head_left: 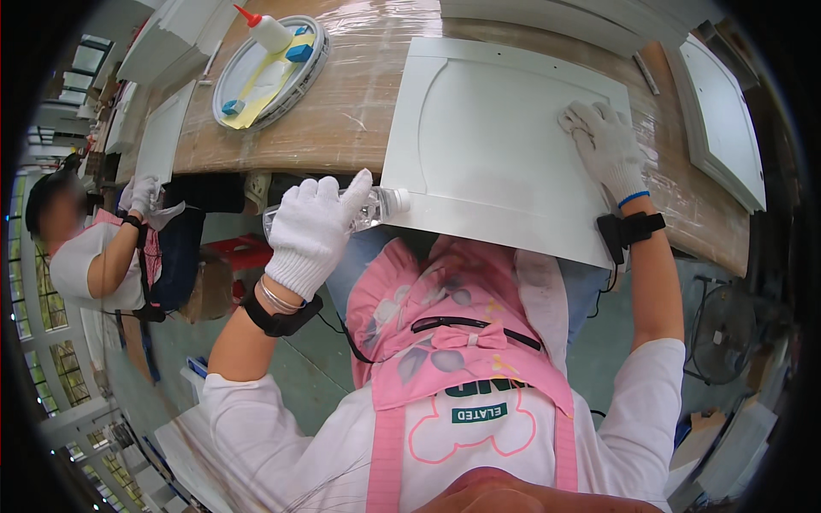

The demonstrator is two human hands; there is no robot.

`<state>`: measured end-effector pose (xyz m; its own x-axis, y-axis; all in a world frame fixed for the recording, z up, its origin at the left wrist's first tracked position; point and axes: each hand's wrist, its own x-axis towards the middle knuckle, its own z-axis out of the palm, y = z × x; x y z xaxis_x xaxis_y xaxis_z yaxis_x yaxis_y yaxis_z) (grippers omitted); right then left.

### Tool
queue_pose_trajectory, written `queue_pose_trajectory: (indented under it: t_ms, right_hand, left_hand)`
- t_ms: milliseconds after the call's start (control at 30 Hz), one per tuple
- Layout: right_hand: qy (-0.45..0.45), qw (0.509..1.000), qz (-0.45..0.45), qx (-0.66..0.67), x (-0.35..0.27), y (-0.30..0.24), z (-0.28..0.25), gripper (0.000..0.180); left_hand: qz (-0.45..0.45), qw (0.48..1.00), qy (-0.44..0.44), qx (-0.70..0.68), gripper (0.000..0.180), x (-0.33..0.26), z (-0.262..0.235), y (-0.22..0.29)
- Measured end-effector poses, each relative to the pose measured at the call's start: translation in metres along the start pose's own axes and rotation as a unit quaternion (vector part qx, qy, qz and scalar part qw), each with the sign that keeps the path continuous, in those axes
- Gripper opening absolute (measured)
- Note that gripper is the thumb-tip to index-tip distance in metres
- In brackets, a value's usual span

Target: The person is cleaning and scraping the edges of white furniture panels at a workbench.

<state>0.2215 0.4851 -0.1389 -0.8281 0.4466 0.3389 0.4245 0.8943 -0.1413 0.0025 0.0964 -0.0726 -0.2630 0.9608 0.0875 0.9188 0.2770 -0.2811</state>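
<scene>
My left hand [310, 224], in a white knitted glove, is wrapped round a clear plastic bottle [369, 210]. The bottle lies nearly sideways, its white cap pointing right by the near left corner of a white panel [505, 145]. This flat panel has a shallow curved outline in its face and overhangs the table's near edge, above my lap. My right hand [605, 147], gloved too, presses on the panel's right side with its fingers curled under. Whatever those fingers may hold is hidden; some brownish smudges show near the fingertips.
On the film-covered table [359, 94], a round lid [318, 68] carries a white squeeze bottle [270, 34] with a red nozzle, blue pieces and yellow paper. More white panels [723, 120] stand at right. A co-worker [103, 248] works at left. A fan [723, 333] stands low at right.
</scene>
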Motion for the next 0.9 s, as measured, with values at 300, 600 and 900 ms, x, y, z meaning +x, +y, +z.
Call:
queue_pose_trajectory:
  t_ms: [300,600,900]
  right_hand:
    - [0.013,1.000,0.002,-0.012,-0.003,-0.002,-0.001,0.036]
    - [-0.010,1.000,0.022,-0.003,0.001,-0.004,-0.005,0.040]
    - [-0.002,0.998,0.069,0.002,0.001,-0.002,0.000,0.054]
  left_hand:
    - [-0.023,0.997,-0.001,0.070,0.060,0.017,0.002,-0.008]
    - [-0.009,0.998,-0.027,0.063,0.055,0.036,-0.001,-0.009]
    - [-0.045,0.994,-0.012,0.104,0.053,0.108,0.020,-0.038]
